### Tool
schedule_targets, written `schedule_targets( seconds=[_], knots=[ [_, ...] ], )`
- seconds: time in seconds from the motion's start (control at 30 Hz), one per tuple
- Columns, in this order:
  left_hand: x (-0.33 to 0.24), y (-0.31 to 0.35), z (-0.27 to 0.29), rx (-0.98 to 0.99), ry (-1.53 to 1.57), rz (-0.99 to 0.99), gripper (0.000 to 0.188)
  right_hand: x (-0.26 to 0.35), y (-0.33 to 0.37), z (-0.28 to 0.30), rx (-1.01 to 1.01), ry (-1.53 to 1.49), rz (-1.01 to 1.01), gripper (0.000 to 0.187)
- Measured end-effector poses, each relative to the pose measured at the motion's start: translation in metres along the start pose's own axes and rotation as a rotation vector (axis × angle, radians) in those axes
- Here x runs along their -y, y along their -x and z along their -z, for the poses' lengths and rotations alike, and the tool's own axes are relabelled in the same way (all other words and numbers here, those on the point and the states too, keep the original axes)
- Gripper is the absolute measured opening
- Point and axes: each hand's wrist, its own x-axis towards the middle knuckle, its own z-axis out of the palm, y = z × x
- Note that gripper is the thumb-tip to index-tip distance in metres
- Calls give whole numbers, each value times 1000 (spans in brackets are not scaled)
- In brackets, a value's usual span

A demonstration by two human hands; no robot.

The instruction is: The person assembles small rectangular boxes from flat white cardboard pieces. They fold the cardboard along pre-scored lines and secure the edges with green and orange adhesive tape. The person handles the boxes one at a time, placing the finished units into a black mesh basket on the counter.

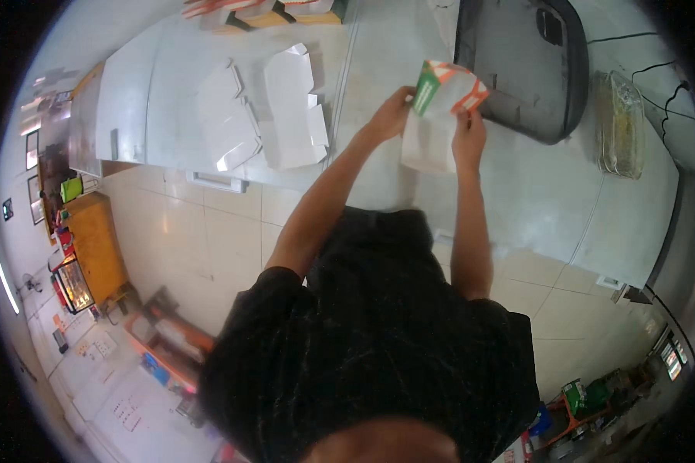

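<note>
A partly folded food carton point(428, 143), white inside with green and orange printed sides, is held over the pale worktop by both hands. My left hand point(391, 116) pinches its left side near the green panel. On the opposite side, my right hand point(469, 140) grips the edge below the orange-printed flap, thumb up. The carton's far end stands raised, while its near panel extends flat toward me. To the left lie unfolded white carton blanks, one point(292, 116) with notched flaps and another point(228, 119) beside it.
A dark grey case point(521, 65) lies just beyond my right hand. Farther right is a clear plastic container point(620, 127), with black cables behind it. Printed cartons point(274, 14) are stacked at the far edge. An orange cabinet point(94, 239) stands across the tiled floor at left.
</note>
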Motion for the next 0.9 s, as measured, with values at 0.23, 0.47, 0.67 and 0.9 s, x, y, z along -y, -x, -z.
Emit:
schedule_targets(
  seconds=[0.23, 0.47, 0.67, 0.9],
  knots=[
    [-5, 4, 2, 52, 137, 70, 52, 9, -13, -3, -132, 82, -15, 39],
    [-2, 9, 7, 48, 88, 0, 57, 18, -10, -7, -235, 181, -13, 50],
    [11, 2, 2, -112, -140, -41, 43, 19, -15, -10, -245, 320, -285, 60],
    [-30, -13, -3, -124, -23, 262, 40, 2, -21, 5, -118, 207, -108, 52]
  ],
)
